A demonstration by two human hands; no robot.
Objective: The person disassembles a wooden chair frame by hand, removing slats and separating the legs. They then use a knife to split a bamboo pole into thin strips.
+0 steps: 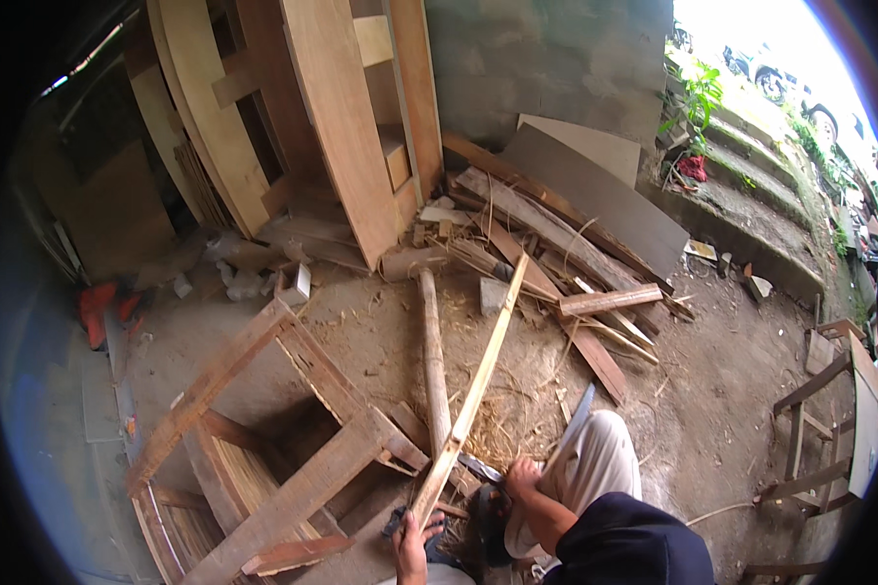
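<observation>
Left hand (412, 548): clasped round lower end of long wooden strip (474, 398), slanting away above dirt floor (698, 419). Right hand (524, 478): beside bent knee (605, 458), curled, cannot tell round what; near pale blade (578, 414). Left of strip: round pole (433, 351); farther left, wooden frame (337, 466). Beyond: heap of boards (546, 224) by grey wall (556, 68). Upper right: steps (751, 161).

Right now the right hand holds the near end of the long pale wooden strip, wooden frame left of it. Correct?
Wrong hand: the left hand holds the near end of the long pale wooden strip; the right hand is off it. Head view shows this. The wooden frame is indeed left of the strip.
</observation>
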